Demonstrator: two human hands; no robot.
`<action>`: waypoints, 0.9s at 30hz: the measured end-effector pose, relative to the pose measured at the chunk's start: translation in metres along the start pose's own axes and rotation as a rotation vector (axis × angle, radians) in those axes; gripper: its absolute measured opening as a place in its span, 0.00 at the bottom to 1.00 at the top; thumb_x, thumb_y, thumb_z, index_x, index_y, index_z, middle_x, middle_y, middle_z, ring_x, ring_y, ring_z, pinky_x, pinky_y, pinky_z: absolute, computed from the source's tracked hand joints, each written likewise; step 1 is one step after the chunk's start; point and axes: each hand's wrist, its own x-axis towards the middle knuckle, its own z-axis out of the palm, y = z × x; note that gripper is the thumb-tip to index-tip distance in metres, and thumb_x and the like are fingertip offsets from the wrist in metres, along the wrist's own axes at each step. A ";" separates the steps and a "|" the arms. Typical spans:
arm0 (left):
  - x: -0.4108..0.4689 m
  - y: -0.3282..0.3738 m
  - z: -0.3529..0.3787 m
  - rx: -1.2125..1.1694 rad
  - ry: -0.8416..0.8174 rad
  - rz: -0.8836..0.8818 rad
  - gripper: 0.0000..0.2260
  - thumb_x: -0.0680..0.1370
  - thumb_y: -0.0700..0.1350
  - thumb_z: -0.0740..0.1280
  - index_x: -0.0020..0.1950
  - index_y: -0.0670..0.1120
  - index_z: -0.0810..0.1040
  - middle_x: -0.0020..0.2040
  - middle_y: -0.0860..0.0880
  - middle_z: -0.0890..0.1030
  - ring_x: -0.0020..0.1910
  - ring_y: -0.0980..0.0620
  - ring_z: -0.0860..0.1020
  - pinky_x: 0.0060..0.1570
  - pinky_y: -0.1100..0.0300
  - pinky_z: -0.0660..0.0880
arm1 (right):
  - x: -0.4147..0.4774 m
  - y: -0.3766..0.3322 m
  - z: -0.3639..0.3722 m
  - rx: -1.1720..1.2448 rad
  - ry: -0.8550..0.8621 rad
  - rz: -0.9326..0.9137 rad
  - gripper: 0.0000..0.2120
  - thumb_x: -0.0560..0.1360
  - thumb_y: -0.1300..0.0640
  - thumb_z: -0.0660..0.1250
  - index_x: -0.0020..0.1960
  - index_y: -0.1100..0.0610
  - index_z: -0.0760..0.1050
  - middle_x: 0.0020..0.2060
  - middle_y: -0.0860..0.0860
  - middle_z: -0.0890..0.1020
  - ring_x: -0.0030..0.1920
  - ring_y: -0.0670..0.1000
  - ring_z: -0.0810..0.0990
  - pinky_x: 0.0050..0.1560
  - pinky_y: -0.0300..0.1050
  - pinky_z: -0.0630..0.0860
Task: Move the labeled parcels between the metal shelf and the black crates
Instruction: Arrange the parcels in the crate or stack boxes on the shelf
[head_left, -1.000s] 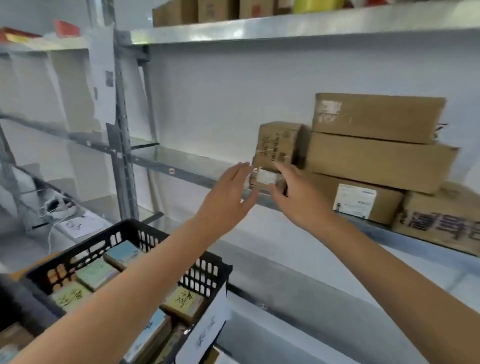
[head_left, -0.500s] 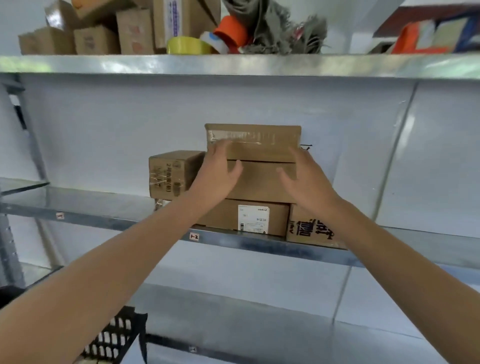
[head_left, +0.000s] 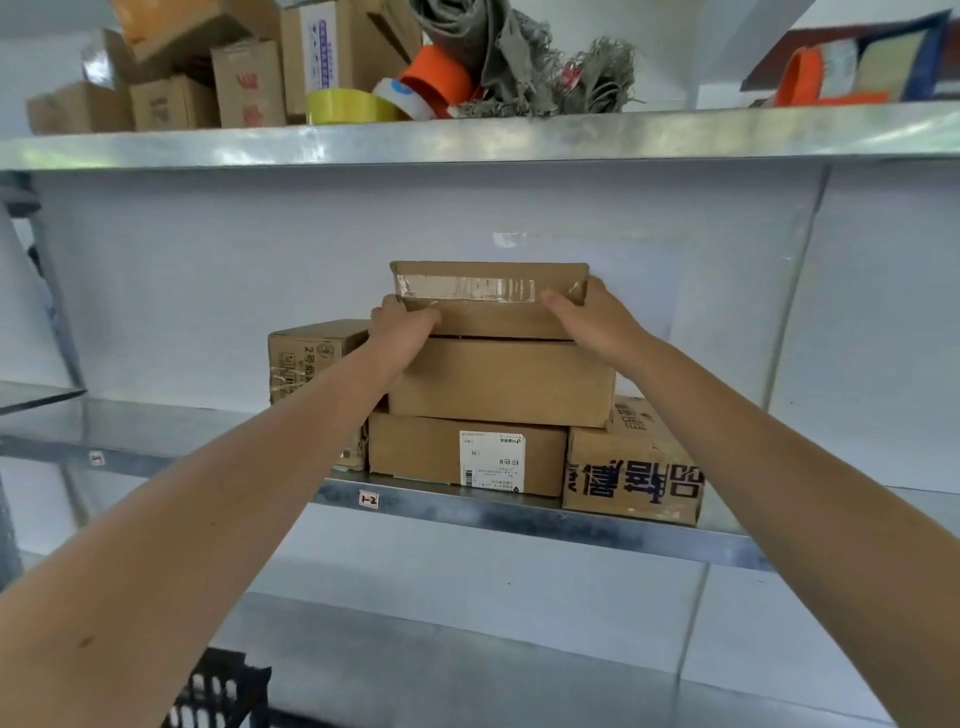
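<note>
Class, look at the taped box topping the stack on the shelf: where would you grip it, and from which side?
Grip the taped box at its two short ends, approaching from the front, as the left hand and right hand do. It is wide and flat, lying level on the stack, with the wall behind.

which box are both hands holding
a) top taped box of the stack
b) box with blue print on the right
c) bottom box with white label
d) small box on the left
A: the left hand and right hand grip the two ends of the top taped box.
</note>
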 end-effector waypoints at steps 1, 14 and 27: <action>-0.002 0.000 0.000 -0.012 0.002 0.021 0.27 0.78 0.46 0.66 0.75 0.45 0.61 0.69 0.45 0.68 0.67 0.44 0.70 0.67 0.47 0.70 | -0.001 0.001 -0.001 0.017 0.014 -0.017 0.32 0.80 0.40 0.60 0.76 0.58 0.58 0.66 0.50 0.71 0.66 0.53 0.72 0.55 0.44 0.66; -0.113 -0.014 -0.007 -0.466 0.096 0.271 0.18 0.72 0.48 0.67 0.61 0.54 0.76 0.58 0.55 0.81 0.62 0.56 0.78 0.66 0.50 0.72 | -0.099 0.014 -0.038 0.317 0.236 -0.207 0.14 0.82 0.43 0.61 0.63 0.46 0.63 0.53 0.32 0.71 0.47 0.21 0.72 0.39 0.19 0.70; -0.182 -0.088 -0.034 -0.655 0.223 0.155 0.21 0.71 0.61 0.74 0.49 0.45 0.74 0.55 0.48 0.81 0.57 0.52 0.82 0.50 0.59 0.81 | -0.186 0.032 0.010 0.483 0.336 -0.160 0.07 0.79 0.48 0.67 0.50 0.46 0.69 0.51 0.44 0.80 0.48 0.36 0.81 0.44 0.29 0.76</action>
